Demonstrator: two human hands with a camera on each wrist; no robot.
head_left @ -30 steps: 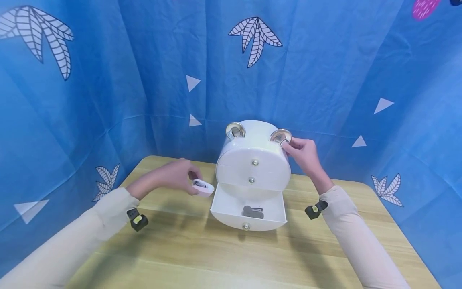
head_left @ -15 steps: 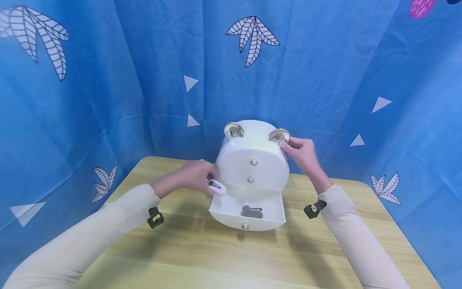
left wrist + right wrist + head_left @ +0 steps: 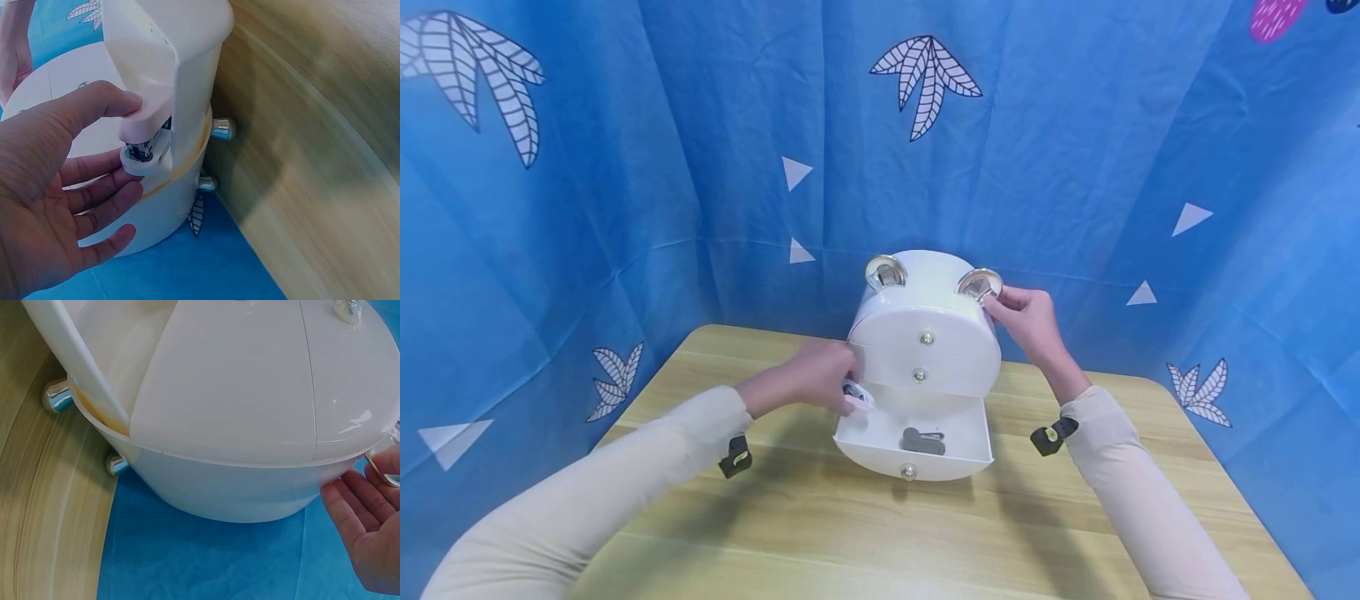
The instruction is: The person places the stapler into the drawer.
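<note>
the wooden table (image 3: 790, 533) carries a white round storage box (image 3: 925, 329), and this box is the landmark for all places here. behind the box hangs a blue cloth backdrop (image 3: 625, 167) with white leaf prints. the box stands upright near the far edge of the table, with two shiny ear-shaped ornaments on its top and small round metal knobs on its front.

the bottom drawer (image 3: 913, 442) of the box is pulled out toward the person, and its two upper drawers are closed. inside the open drawer lies a small grey stapler (image 3: 923, 440), close to the front wall of the drawer.

the right hand (image 3: 1028, 321) is at the upper right of the box. its fingers touch the right ear ornament (image 3: 979, 284) and lie loosely along the box side, not curled closed; in my judgement it steadies the box so that it does not slide.

the left hand (image 3: 816, 379) is at the left side of the box, just above the left wall of the open drawer. it grips a small white stapler (image 3: 145, 134) between thumb and fingers, and the stapler touches the drawer edge, probably so it can go down inside.
</note>
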